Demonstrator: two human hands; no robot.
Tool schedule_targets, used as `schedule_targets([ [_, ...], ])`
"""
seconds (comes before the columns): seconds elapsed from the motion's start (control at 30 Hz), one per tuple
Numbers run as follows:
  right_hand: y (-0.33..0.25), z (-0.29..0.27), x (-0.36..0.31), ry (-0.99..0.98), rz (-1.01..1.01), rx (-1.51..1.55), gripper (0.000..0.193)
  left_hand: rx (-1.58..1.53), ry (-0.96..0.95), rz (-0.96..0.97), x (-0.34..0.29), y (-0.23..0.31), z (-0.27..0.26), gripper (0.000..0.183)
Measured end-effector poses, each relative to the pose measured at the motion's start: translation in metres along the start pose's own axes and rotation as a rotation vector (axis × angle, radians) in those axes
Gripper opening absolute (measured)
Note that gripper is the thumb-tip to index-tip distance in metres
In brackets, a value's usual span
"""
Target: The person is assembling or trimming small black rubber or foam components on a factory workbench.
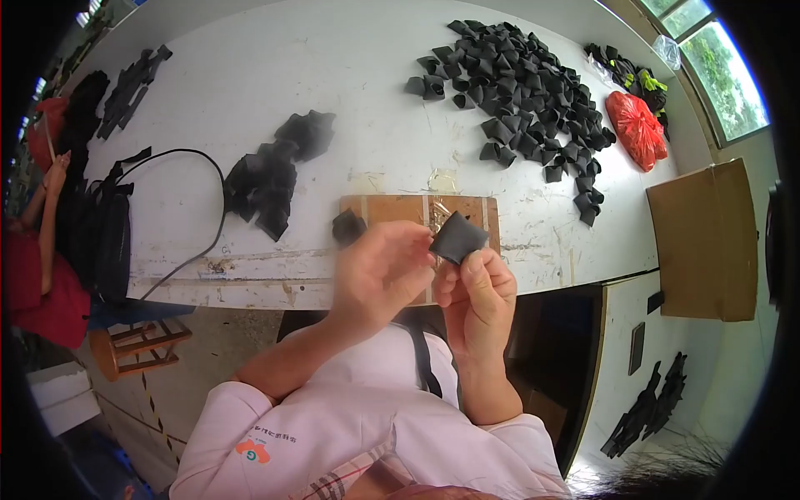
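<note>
My right hand (482, 292) pinches a small folded piece of black fabric (460, 238) between thumb and fingers, raised over a brown board (475, 205) at the table's near edge. Close to the fabric's left corner is my left hand (379, 271), slightly blurred, its fingers stretched out and apart from the thumb. Whether its fingertips touch the corner I cannot tell. Another black piece (348, 227) lies by the board's left edge, partly behind my left hand. Farther left, a loose cluster of black pieces (267, 183) rests on the white table (358, 100).
A large heap of folded black pieces (533, 92) covers the far right, beside a red plastic bag (637, 129). A cardboard box (708, 242) stands at the right edge. On the left, a black cable (223, 196) loops over the table near another person's arm (54, 187).
</note>
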State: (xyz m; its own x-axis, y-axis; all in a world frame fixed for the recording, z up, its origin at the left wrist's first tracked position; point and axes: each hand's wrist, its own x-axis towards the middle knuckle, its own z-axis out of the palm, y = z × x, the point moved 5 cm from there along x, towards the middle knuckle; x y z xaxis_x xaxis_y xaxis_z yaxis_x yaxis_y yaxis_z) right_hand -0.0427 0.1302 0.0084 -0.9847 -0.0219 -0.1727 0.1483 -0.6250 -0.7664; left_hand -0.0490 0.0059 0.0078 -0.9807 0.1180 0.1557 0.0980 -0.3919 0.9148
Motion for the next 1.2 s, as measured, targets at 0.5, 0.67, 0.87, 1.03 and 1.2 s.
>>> schedule_targets([
  [0.5,0.01,0.007,-0.024,-0.03,-0.741,-1.195,0.03,0.264,0.174,-0.276,-0.024,-0.025,-0.032,0.007],
  [0.67,0.025,-0.004,-0.012,-0.169,-0.494,-1.16,0.015,0.007,0.078,-0.471,-0.026,-0.042,-0.032,0.009],
  [0.87,0.023,-0.047,0.008,-0.14,-0.095,-1.001,0.005,0.665,0.256,-0.186,-0.026,-0.048,-0.071,0.023],
  [1.03,-0.079,-0.085,0.07,0.369,-0.603,-1.126,0.036,1.171,0.246,-0.142,0.0,-0.066,-0.093,0.038],
  [1.2,-0.016,-0.059,0.02,0.087,-0.596,-1.17,0.032,1.146,0.239,-0.163,0.011,-0.106,-0.107,0.029],
])
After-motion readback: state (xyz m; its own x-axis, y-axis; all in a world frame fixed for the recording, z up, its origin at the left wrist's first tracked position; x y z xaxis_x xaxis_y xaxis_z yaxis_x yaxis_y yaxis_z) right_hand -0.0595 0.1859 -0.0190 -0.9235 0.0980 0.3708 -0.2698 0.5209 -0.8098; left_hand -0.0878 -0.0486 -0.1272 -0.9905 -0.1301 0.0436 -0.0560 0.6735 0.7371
